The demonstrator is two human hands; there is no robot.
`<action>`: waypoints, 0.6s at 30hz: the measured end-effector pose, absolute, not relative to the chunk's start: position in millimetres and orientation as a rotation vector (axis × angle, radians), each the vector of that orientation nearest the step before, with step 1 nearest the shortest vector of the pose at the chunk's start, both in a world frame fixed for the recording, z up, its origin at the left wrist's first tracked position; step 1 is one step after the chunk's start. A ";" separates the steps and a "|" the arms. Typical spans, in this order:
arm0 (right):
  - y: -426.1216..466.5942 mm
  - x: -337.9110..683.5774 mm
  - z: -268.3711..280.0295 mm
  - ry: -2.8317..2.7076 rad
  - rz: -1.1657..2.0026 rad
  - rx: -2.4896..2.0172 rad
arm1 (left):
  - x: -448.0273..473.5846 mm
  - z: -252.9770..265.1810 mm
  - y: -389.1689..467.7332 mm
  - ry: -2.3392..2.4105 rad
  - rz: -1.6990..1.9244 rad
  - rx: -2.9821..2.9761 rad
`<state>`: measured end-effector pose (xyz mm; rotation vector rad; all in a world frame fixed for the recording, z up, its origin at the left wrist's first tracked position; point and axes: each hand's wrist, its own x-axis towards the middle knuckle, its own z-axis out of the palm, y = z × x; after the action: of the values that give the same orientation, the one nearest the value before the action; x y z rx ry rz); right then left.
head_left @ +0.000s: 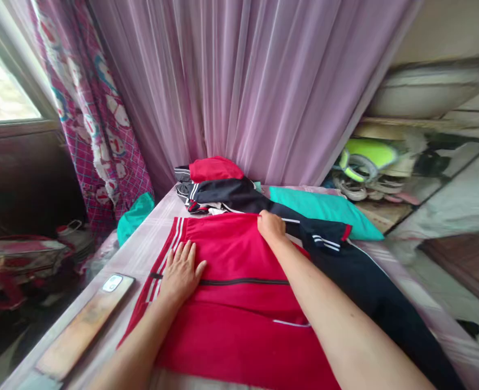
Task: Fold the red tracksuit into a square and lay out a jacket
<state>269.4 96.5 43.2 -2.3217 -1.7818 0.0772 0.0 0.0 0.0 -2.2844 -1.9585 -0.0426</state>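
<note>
A red track jacket (231, 254) with a black zip and white side stripes lies spread on the table. My left hand (181, 269) rests flat on its left part, fingers spread, close to the stripes. At the jacket's far edge my right hand (271, 225) is closed, pinching the red cloth. Right beside it, partly under my right forearm, lies a dark navy garment (377, 292) with white stripes and a red-trimmed end. Behind the jacket sits a heap of folded dark clothes (227, 192) with a red piece (215, 169) on top.
A phone (89, 319) lies on the table's left side. Teal cloth (321, 208) lies at the back right, and a teal bundle (136, 216) is at the left edge. Purple curtains (264, 92) hang behind. Shelves with a lime-green item (369, 154) stand at right.
</note>
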 end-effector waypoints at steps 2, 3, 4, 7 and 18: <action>103.1 268.9 38.6 -1.727 0.103 -2.382 | 0.7 -3.0 0.5 -1.978 -0.058 -2.283; 105.5 268.3 36.1 -1.712 0.113 -2.398 | 1.0 -4.2 0.7 -1.982 -0.066 -2.286; 106.7 267.2 33.6 -1.707 0.121 -2.404 | 1.3 -5.1 0.8 -1.984 -0.075 -2.291; 101.5 260.7 27.0 -1.747 0.137 -2.360 | 1.9 -6.1 0.5 -1.973 -0.106 -2.315; -14.3 274.6 -18.2 -2.345 -0.015 -1.777 | 1.9 -9.9 4.9 -2.077 -0.211 -2.285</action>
<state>274.6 -14.3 -18.2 -1.7770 -2.3449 -0.0150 1.9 4.9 -9.9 -2.2853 -2.0769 -0.2115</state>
